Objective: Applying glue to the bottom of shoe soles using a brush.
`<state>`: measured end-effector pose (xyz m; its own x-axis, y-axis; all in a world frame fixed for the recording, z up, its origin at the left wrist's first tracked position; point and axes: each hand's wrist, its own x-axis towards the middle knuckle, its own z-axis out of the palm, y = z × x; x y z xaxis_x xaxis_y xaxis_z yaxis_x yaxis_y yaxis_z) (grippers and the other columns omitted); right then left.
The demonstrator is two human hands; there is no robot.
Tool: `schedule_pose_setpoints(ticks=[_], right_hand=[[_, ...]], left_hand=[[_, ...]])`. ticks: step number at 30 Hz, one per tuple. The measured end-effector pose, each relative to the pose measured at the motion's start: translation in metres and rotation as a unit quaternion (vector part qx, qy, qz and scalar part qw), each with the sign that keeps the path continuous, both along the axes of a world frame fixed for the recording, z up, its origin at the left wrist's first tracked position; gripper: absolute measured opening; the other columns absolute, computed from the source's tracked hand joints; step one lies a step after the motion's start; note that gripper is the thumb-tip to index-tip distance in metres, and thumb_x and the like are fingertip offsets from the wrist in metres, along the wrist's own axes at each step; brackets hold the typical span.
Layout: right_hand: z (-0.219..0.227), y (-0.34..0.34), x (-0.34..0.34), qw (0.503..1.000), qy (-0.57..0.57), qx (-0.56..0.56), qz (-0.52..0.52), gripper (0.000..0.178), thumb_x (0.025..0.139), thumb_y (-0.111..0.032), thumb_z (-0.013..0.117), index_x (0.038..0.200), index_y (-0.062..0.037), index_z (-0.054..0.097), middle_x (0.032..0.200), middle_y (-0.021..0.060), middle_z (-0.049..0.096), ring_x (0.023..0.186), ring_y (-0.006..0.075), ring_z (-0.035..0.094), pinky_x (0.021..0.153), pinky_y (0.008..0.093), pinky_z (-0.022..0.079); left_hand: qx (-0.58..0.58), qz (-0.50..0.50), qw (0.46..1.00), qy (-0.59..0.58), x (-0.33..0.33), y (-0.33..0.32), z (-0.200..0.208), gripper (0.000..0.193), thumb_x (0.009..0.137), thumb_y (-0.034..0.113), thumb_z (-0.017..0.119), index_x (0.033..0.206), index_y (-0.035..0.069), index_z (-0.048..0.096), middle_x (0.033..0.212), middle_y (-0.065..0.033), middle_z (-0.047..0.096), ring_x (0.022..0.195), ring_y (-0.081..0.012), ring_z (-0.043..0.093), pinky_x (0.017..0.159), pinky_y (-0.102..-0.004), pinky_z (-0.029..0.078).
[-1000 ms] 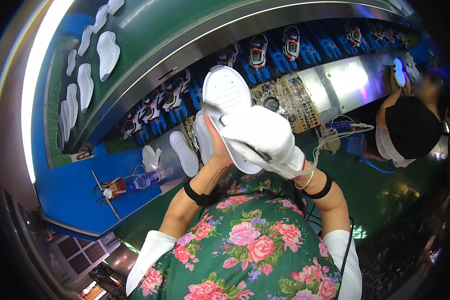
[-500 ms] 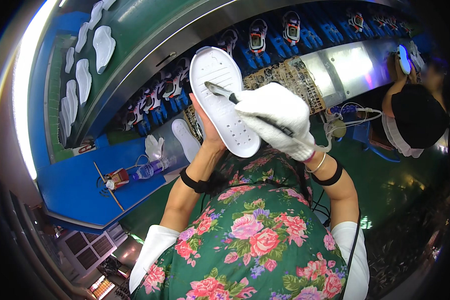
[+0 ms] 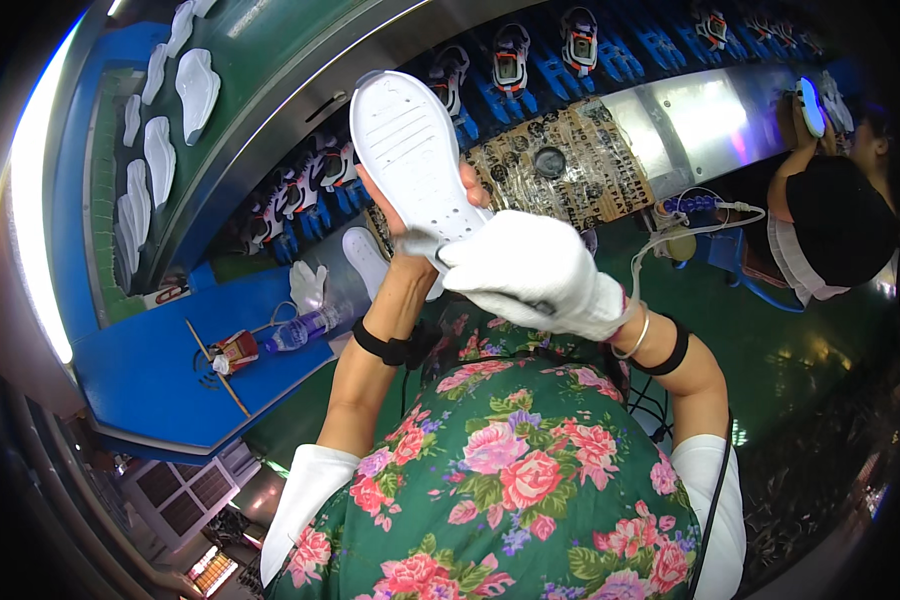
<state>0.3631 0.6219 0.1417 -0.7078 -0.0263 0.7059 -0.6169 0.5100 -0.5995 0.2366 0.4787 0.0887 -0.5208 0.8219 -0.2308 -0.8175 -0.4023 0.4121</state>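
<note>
My bare left hand (image 3: 388, 212) grips a white shoe sole (image 3: 405, 135) from beneath, with fingertips showing over its right edge. The sole stands tilted, its grooved end away from me and small holes toward my right hand. In a white knitted glove, my right hand (image 3: 530, 275) is closed around a brush (image 3: 422, 243). The brush's tip is blurred at the sole's lower left edge; whether it touches the sole I cannot tell. Most of the brush handle is hidden by the glove.
A blue table (image 3: 150, 380) at left holds another sole (image 3: 364, 255), a glove (image 3: 308, 285), a bottle (image 3: 300, 332) and a stick (image 3: 217, 365). Soles (image 3: 196, 92) lie on a green conveyor. Shoe uppers (image 3: 510, 62) line blue racks ahead. A co-worker (image 3: 840, 225) sits at right.
The sole has moved left and slightly away from me, turning a little. My right hand and the brush have moved from the sole's grooved end down to its lower left edge.
</note>
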Motion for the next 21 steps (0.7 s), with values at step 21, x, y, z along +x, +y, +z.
schedule_pose_setpoints(ticks=[21], right_hand=[[0.008, 0.015, 0.012, 0.977, -0.097, -0.093, 0.163, 0.026, 0.077, -0.008, 0.079, 0.102, -0.0099, 0.076, 0.1, 0.0092, 0.075, 0.082, 0.0249, 0.071, 0.071, 0.0352, 0.057]], left_hand=[[0.059, -0.077, 0.995, 0.029, -0.033, 0.002, 0.005, 0.11, 0.077, 0.097, 0.025, 0.141, 0.01, 0.048, 0.094, -0.0214, 0.063, 0.07, -0.0311, 0.062, 0.061, -0.0408, 0.051]])
